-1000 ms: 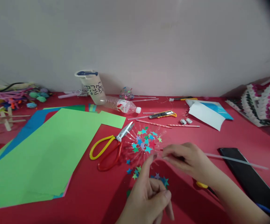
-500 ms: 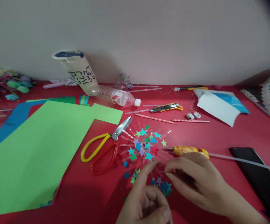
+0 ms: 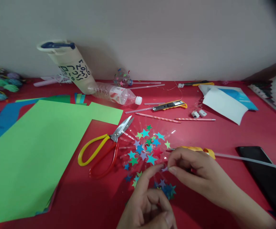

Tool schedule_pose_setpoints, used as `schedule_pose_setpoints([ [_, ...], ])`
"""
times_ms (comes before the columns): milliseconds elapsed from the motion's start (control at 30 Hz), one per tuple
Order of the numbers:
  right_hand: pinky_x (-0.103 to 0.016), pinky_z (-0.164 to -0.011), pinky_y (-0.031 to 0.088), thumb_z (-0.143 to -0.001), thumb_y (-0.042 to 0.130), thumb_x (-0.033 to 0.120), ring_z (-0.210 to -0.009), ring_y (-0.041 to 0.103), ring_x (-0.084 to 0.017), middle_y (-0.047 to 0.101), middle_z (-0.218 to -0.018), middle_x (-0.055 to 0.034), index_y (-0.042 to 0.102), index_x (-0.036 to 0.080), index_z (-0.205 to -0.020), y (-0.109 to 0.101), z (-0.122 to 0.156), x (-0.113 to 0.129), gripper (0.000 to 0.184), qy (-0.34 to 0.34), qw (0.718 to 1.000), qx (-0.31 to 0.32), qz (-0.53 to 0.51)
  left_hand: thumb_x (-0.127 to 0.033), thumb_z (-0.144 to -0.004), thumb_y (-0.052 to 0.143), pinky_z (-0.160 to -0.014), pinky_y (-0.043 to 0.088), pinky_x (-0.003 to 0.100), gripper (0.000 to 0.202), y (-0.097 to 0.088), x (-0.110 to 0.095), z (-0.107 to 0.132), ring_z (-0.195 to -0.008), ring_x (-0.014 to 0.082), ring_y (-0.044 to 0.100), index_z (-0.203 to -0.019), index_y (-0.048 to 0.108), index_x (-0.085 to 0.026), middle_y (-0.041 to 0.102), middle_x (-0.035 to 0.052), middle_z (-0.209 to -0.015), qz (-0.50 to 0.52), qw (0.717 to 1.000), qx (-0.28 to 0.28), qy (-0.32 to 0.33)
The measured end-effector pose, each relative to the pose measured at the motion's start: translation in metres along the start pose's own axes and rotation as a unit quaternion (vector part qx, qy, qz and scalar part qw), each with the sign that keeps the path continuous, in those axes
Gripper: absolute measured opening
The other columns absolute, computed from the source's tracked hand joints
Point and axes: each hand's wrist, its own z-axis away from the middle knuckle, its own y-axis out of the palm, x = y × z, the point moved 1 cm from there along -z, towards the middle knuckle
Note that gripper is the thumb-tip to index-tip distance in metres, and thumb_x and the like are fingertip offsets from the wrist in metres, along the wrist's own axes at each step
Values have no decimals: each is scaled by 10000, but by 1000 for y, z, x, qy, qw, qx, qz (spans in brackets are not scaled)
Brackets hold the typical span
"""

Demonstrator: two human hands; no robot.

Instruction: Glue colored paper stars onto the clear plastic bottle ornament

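A cut clear-plastic piece with fanned strips lies on the red table, dotted with small paper stars in blue, green, red and purple. My right hand pinches a tiny purple star at the piece's near edge. My left hand points its index finger at that same spot, the other fingers curled in. More loose stars lie between my hands. A yellow glue gun with a white glue stick lies just behind my right hand.
Yellow and red scissors lie left of the stars. Green and blue paper sheets cover the left. A plastic bottle, a cup, a utility knife, straws, white paper and a black phone are around.
The view has shifted left and down. My right hand came off the glue gun, now lying on the table, and pinches a small star where my left index finger points.
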Motion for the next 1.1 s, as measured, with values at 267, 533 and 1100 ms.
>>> schedule_pose_setpoints([
  [267, -186, -442, 318, -848, 496, 203, -478, 423, -76, 474, -556, 69, 521, 222, -774, 2, 0, 1, 80, 1, 1000, 0, -5, -281, -736, 697, -509, 359, 172, 652, -1, 1, 0, -548, 83, 577, -1309, 389, -327, 623, -24, -661, -17, 1000, -2, 2],
  [533, -183, -446, 301, -834, 483, 153, -479, 403, -71, 452, -549, 80, 508, 223, -777, 4, 0, 0, 93, 13, 1000, 1, -11, -294, -725, 716, -520, 379, 165, 614, 0, 0, 0, -569, 82, 601, -1257, 411, -315, 619, -36, -660, -6, 1000, -3, -2],
  [1100, -183, -452, 316, -828, 507, 201, -482, 437, -77, 512, -558, 72, 529, 232, -880, 8, 2, 0, 64, 36, 999, 7, 18, -331, -725, 710, -506, 349, 171, 615, -4, 1, -1, -546, 75, 567, -1244, 383, -284, 621, -33, -658, -26, 1000, 2, -1],
])
